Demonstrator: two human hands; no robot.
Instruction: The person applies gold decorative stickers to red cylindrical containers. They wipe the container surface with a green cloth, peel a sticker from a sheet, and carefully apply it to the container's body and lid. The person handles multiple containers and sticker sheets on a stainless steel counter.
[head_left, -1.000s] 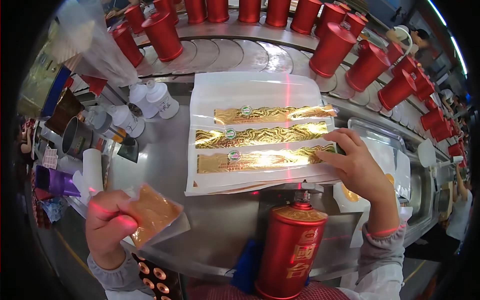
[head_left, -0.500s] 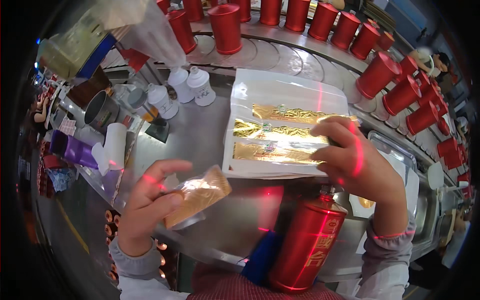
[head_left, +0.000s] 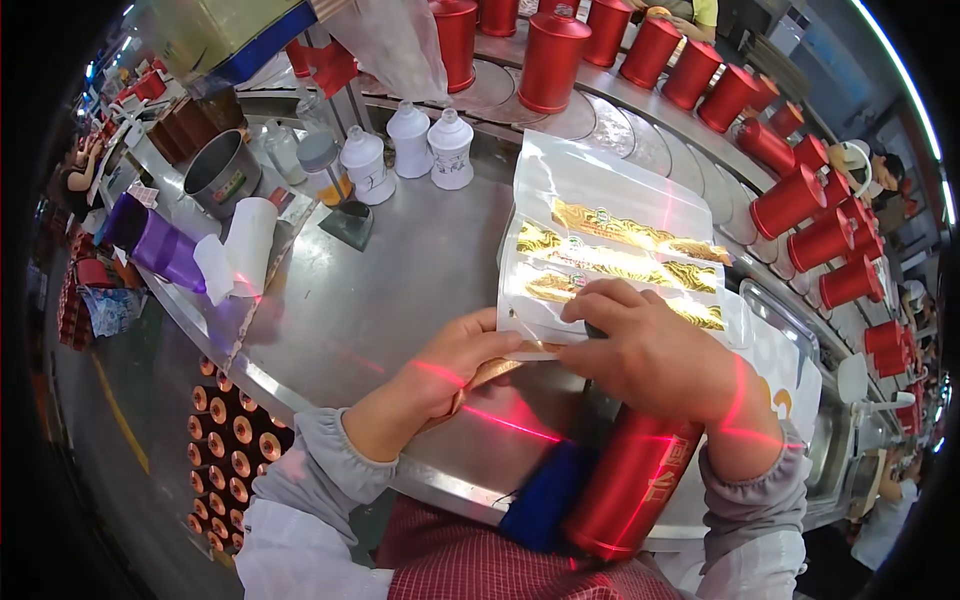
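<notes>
At the near edge of a white backing sheet [head_left: 540, 318], my left hand [head_left: 445, 360] is closed, with the thumb at the sheet's corner. A folded gold foil piece [head_left: 497, 373] is held in that hand, mostly hidden by the fingers. My right hand [head_left: 650, 350] is curled over the sheet's lower edge. Something dark shows between its fingers, too covered to name. Several shiny gold label strips [head_left: 620, 258] lie across the sheet. Below my right hand a red bottle [head_left: 635, 485] leans against my front, its top hidden by the hand.
White bottles [head_left: 409, 140] stand at the back left, near a scraper [head_left: 348, 226], a metal pot [head_left: 222, 172], a paper roll [head_left: 252, 245] and a purple container [head_left: 155, 243]. Red bottles [head_left: 553, 62] line the curved conveyor [head_left: 620, 130]. A blue cloth [head_left: 545, 500] hangs at the table edge.
My left hand has moved right to the sheet's near corner with the gold foil piece. My right hand has come down and left from the strips to the sheet's lower edge. The view has shifted.
</notes>
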